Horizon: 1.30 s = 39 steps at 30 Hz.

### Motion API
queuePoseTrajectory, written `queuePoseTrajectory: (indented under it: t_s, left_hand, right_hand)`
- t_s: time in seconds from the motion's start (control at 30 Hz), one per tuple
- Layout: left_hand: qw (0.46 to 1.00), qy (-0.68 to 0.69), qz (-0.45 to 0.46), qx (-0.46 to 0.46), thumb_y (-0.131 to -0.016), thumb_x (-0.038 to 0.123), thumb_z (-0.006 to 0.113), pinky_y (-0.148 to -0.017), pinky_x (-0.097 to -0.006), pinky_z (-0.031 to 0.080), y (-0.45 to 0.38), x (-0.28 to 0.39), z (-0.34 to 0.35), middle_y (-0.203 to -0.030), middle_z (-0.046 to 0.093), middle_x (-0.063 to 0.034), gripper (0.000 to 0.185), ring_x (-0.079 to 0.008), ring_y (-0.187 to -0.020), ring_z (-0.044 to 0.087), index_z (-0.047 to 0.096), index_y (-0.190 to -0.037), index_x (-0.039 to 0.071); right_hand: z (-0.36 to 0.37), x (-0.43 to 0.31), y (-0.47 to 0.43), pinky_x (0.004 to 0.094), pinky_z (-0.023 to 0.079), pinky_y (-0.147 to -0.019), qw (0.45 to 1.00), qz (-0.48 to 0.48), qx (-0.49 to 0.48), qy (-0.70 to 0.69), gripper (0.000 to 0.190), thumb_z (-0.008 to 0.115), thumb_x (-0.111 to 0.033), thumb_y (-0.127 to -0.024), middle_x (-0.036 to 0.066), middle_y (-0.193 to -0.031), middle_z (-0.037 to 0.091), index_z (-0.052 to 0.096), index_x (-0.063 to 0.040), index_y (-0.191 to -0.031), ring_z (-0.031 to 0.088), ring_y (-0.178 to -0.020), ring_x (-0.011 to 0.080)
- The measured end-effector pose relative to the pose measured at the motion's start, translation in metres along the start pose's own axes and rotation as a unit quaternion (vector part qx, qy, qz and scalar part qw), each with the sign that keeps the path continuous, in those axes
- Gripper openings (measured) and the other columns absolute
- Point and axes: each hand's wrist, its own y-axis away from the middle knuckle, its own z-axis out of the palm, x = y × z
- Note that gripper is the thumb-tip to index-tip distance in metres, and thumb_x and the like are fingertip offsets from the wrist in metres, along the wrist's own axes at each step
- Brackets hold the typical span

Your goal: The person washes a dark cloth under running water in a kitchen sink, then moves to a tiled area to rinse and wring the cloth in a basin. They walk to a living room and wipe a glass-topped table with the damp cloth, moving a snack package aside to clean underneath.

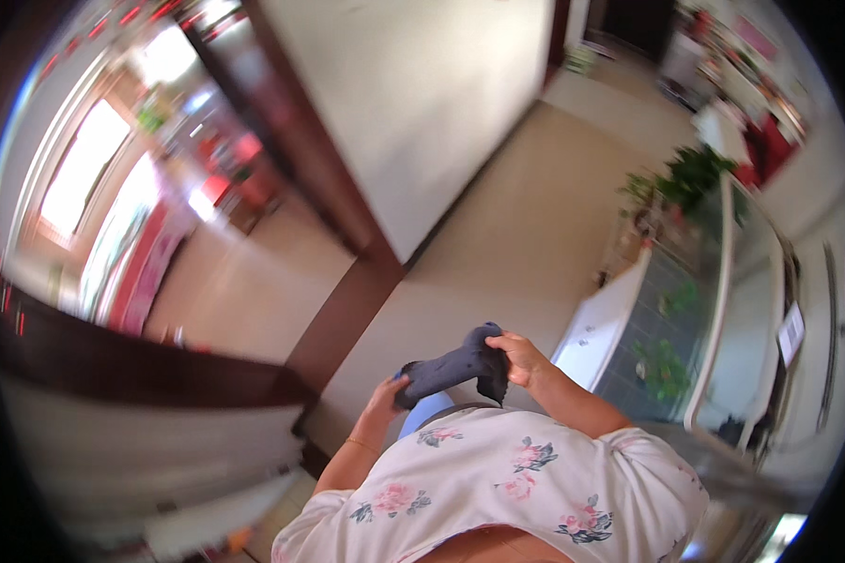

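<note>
A dark grey cloth (442, 371) is stretched between my two hands in front of my waist. My left hand (387, 395) grips its left end, where a small blue bit shows at the fingers. On the other side, my right hand (518, 357) pinches the upper right end, and a loose flap of the cloth hangs below that hand. The fabric looks rough and folded; whether it is a rag or a garment I cannot tell. Beneath it shows part of a blue trouser leg (426, 414).
To the left, a dark wooden door frame (324, 141) opens onto a room with a bed (137, 281) and a window (84, 169). At the right stand a white cabinet (598, 324), a glass tank-like case (690, 331) and leafy plants (697, 176). A tiled floor (507, 211) runs ahead beside a white wall (422, 105).
</note>
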Motion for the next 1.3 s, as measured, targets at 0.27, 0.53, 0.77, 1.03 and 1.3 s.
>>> queuePoseTrajectory:
  t_s: [0.27,0.53,0.77,1.03,1.3]
  left_hand:
    - [0.980,-0.129,0.018,-0.151,-0.092,0.023,0.051,-0.071,-0.0324,0.050,-0.149,0.120,0.077,-0.089,0.062,-0.0027,0.015,-0.0153,-0.079,0.060,0.055,-0.101,0.012]
    - [0.932,-0.174,-0.148,-0.282,-0.087,0.023,0.055,-0.093,-0.0375,0.044,-0.265,0.206,0.256,-0.114,0.060,-0.0091,0.035,-0.0249,-0.105,0.057,0.054,-0.116,0.002]
    - [0.658,-0.625,0.107,-0.405,-0.072,0.002,0.067,-0.080,-0.0288,0.047,-0.340,0.228,0.344,-0.101,0.065,-0.0094,0.040,-0.0144,-0.093,0.060,0.056,-0.110,0.001]
    - [0.864,-0.189,0.048,-0.464,-0.089,0.023,0.052,-0.094,-0.0399,0.041,-0.425,0.357,0.555,-0.122,0.054,-0.0151,0.040,-0.0260,-0.109,0.053,0.049,-0.121,-0.001]
    - [0.830,-0.227,0.262,-0.437,-0.086,0.017,0.054,-0.089,-0.0371,0.045,-0.513,0.518,0.688,-0.109,0.056,-0.0158,0.034,-0.0250,-0.097,0.057,0.053,-0.114,-0.003]
  right_hand:
    - [0.030,-0.101,0.007,0.0365,0.050,-0.083,0.964,-0.236,0.103,-0.066,0.023,0.047,-0.010,-0.091,0.010,-0.103,0.063,0.057,-0.001,-0.110,0.062,-0.092,0.0208]
    - [-0.032,-0.219,-0.017,0.0383,0.052,-0.076,0.866,-0.391,0.216,-0.224,0.017,0.048,-0.006,-0.089,0.012,-0.097,0.062,0.055,-0.001,-0.103,0.062,-0.088,0.0236]
    - [-0.109,-0.345,-0.074,0.0389,0.055,-0.075,0.859,-0.422,0.131,-0.258,0.022,0.051,0.005,-0.081,0.015,-0.095,0.061,0.053,0.004,-0.103,0.063,-0.087,0.0262]
    - [-0.154,-0.516,-0.079,0.0348,0.051,-0.081,0.836,-0.458,0.160,-0.256,0.031,0.049,0.008,-0.078,0.013,-0.098,0.062,0.056,0.001,-0.107,0.062,-0.092,0.0229]
    - [-0.129,-0.660,-0.092,0.0276,0.045,-0.086,0.731,-0.592,0.270,0.207,0.037,0.047,0.011,-0.074,0.005,-0.101,0.064,0.064,0.000,-0.104,0.057,-0.096,0.0115]
